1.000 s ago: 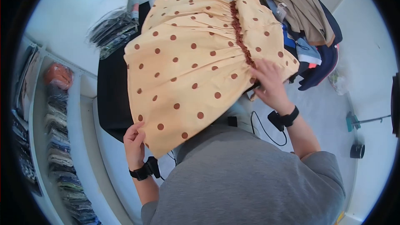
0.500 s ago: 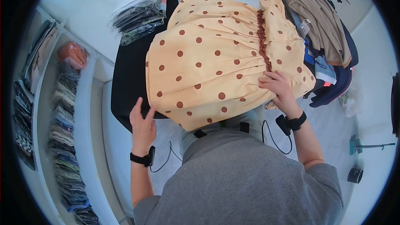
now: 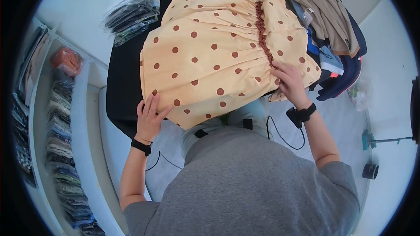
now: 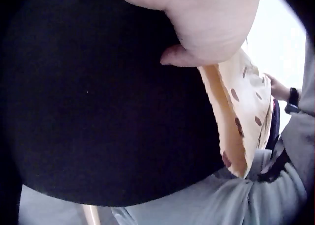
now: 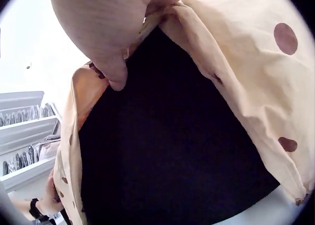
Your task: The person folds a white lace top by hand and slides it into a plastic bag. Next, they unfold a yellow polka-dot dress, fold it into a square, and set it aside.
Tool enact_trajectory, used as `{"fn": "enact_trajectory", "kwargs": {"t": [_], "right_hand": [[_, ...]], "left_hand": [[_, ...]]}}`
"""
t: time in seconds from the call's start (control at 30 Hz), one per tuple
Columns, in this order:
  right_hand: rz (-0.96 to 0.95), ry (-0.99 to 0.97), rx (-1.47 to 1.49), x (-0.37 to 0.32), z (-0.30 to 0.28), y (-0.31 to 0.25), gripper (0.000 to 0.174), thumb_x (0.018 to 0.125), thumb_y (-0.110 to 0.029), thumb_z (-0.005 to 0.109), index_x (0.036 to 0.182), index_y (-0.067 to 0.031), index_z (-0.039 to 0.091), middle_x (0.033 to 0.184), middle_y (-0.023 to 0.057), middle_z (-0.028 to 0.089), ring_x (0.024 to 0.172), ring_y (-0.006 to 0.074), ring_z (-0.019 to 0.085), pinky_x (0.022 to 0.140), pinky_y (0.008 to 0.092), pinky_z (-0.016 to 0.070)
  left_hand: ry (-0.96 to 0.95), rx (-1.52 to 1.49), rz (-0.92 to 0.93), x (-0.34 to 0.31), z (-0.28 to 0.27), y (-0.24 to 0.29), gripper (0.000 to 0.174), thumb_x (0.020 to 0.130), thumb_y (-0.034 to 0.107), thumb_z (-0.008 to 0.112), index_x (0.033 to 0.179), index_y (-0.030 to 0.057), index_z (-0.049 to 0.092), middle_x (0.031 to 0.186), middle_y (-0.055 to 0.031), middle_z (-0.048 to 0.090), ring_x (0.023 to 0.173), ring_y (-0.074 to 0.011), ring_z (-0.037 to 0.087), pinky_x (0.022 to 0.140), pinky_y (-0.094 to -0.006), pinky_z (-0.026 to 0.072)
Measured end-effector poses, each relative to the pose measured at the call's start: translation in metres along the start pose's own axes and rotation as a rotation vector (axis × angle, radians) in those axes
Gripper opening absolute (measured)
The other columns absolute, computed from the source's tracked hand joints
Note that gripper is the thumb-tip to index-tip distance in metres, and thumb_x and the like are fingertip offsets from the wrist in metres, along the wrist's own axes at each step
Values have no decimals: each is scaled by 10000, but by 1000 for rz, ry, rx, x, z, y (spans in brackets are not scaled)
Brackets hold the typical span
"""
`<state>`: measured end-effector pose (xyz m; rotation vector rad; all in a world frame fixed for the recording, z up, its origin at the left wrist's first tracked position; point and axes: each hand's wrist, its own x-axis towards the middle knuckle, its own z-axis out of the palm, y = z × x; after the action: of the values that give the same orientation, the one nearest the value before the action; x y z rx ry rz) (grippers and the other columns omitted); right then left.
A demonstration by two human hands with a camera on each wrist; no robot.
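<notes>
A pale yellow dress (image 3: 197,57) with brown dots and a brown gathered waistband (image 3: 261,30) lies across a black table (image 3: 120,74) in the head view. My left hand (image 3: 148,116) rests with its fingers on the hem at the left near corner, the thumb spread toward the front edge. In the left wrist view, the dress edge (image 4: 229,117) hangs beside the thumb. My right hand (image 3: 289,82) pinches the near side of the dress at the waist. The right wrist view shows the right thumb (image 5: 117,75) at the cloth, with folds parting over the black surface.
Bagged garments (image 3: 131,15) are stacked at the table's back left. A heap of clothes with brown trousers (image 3: 321,13) lies at the right. Shelves of packed clothes (image 3: 65,148) run along the left. Cables (image 3: 286,145) hang from the wrist cameras near my legs.
My left hand let go of the lower hem corner, lifted off with spread fingers, then came down on the hem. The near hem edge has shifted away from me. The right hand stays at the waist.
</notes>
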<state>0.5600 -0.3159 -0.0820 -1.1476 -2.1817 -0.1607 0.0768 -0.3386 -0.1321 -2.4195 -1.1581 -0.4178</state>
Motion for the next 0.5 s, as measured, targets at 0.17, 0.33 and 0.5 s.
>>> {"fn": "enact_trajectory", "kwargs": {"t": [0.17, 0.33, 0.5], "right_hand": [[42, -56, -14, 5, -3, -1, 398, 644, 0, 639, 1017, -138, 644, 1206, -12, 593, 1019, 239, 542, 879, 366, 421], [13, -114, 26, 6, -10, 3, 409, 642, 13, 642, 1024, -133, 646, 1205, 1, 597, 1028, 237, 533, 899, 352, 408], [244, -259, 382, 11, -23, 7, 405, 642, 51, 661, 1025, -80, 645, 1247, 59, 576, 1086, 247, 520, 922, 349, 414]], "left_hand": [[183, 99, 11, -5, 38, 15, 561, 774, 83, 576, 1247, 381, 530, 1378, -99, 412, 1299, -271, 365, 1051, -502, 185], [103, 108, 30, -3, 24, 21, 468, 787, 99, 573, 1177, 355, 605, 1374, -70, 428, 1296, -254, 378, 1064, -498, 162], [-56, -346, -94, 8, -33, 17, 339, 796, 136, 586, 1118, 211, 661, 1362, -78, 485, 1301, -257, 401, 1086, -455, 181]]}}
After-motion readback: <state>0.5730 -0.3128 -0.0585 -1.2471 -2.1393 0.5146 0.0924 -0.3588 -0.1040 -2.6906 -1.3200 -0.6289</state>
